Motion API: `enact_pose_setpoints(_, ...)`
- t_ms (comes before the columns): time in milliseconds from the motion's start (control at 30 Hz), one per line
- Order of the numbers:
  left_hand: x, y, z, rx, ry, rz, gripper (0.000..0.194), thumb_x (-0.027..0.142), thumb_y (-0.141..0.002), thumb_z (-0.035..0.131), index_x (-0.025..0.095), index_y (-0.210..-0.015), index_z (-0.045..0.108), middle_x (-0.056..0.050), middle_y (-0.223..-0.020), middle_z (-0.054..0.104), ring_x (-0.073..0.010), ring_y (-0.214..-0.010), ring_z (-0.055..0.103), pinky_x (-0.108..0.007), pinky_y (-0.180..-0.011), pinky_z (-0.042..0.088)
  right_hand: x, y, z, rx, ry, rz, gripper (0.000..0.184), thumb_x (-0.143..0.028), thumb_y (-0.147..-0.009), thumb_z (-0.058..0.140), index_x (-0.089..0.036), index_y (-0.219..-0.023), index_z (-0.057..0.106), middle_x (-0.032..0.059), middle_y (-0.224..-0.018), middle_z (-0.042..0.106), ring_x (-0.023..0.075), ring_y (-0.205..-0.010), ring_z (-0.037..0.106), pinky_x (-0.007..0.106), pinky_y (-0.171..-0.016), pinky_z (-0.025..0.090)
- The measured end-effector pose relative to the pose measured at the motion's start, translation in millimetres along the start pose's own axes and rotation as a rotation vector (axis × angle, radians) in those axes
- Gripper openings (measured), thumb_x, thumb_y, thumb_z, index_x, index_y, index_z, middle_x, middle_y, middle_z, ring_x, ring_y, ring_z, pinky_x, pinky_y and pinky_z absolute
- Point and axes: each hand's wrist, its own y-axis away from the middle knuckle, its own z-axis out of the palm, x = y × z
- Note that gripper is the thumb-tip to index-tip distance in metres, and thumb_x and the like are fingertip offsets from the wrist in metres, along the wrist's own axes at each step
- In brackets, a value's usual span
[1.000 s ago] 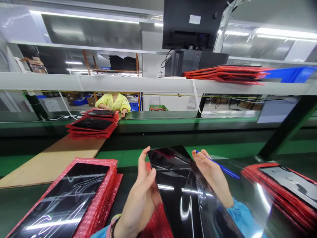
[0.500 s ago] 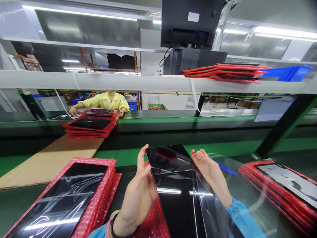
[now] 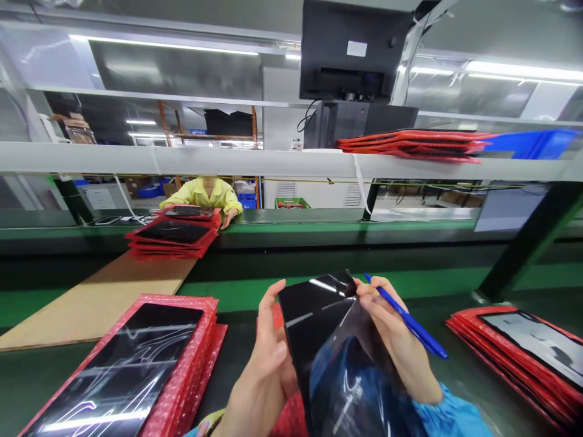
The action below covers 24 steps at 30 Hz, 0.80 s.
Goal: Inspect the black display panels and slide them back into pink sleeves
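My left hand (image 3: 266, 358) is closed around the left edge of a glossy black screen panel (image 3: 303, 321), which is tilted up in front of me. At the panel's upper right corner, my right hand (image 3: 387, 321) pinches the edge of a clear plastic film (image 3: 355, 376). The film bulges over the panel's lower right part and reflects blue. A blue pen (image 3: 412, 325) is tucked between the fingers of the same hand, pointing down to the right. Red bubble wrap (image 3: 291, 416) shows beneath the panel, mostly hidden.
To the left, a black screen (image 3: 132, 358) tops a stack of red bubble-wrap sleeves (image 3: 200, 352). Another red stack (image 3: 514, 352) stands right. Beyond a wooden board (image 3: 104, 297), more red sleeves (image 3: 173, 243) sit before a co-worker in yellow (image 3: 204, 194). A green post (image 3: 528, 249) rises at right.
My right hand has come left to the panel's corner, and the film has swung from the right over the panel. The pen now shows more fully. The co-worker's arm has drawn in toward the stack.
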Motion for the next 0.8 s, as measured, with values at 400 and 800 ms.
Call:
enact_pose_setpoints(400, -9, 5, 6.2, -0.076, -0.199, 0.117, 0.112, 0.032, -0.066, 0.077, 0.036, -0.145, -0.003, -0.009, -0.126, 0.059, -0.0293, -0.113, 0.058, -0.041, -0.093, 0.044, 3, 10, 3, -0.078, 0.173, -0.157, 0.030, -0.024, -0.078, 0.074, -0.031, -0.100, 0.054, 0.0044, -0.135, 0.059, 0.0241, -0.126, 0.051, 0.031, -0.085, 0.051)
enact_pose_setpoints(800, -11, -24, -35.9, 0.374, -0.503, 0.153, 0.057, 0.032, -0.082, 0.062, 0.035, -0.135, 0.043, 0.006, -0.149, 0.040, -0.0198, -0.141, 0.026, -0.029, -0.113, 0.019, 33, -6, -46, 0.058, 0.268, -0.049, 0.025, -0.035, -0.080, 0.071, -0.026, -0.099, 0.058, 0.0060, -0.125, 0.066, 0.0255, -0.126, 0.052, 0.045, -0.108, 0.035)
